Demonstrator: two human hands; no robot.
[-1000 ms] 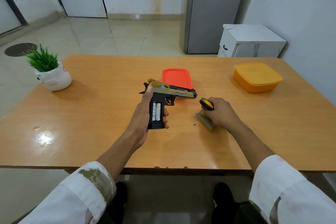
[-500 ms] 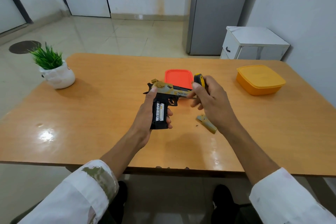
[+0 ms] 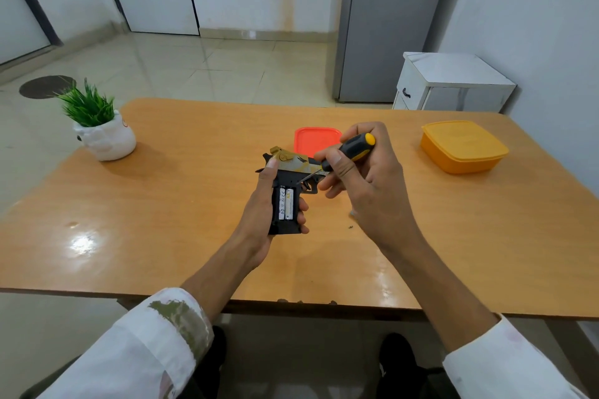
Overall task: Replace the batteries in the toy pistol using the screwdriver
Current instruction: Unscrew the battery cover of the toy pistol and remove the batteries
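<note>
Gold-and-black toy pistol (image 3: 291, 166) is held above the middle of the table (image 3: 168, 204). Its barrel axis runs left to right with the muzzle rightward and the grip toward the person. Left hand (image 3: 259, 220) grasps the grip, with two batteries (image 3: 286, 204) exposed. Right hand (image 3: 369, 185) pinches the screwdriver (image 3: 351, 149), its tip at the compartment's upper edge.

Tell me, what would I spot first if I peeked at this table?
First comes the toy pistol over the middle of the table, held by the left hand, its grip open with two batteries showing. Beside it, the right hand holds a black-and-yellow screwdriver, its tip pointing just above the batteries. A yellow box sits at the right and a green plant at the left.
</note>
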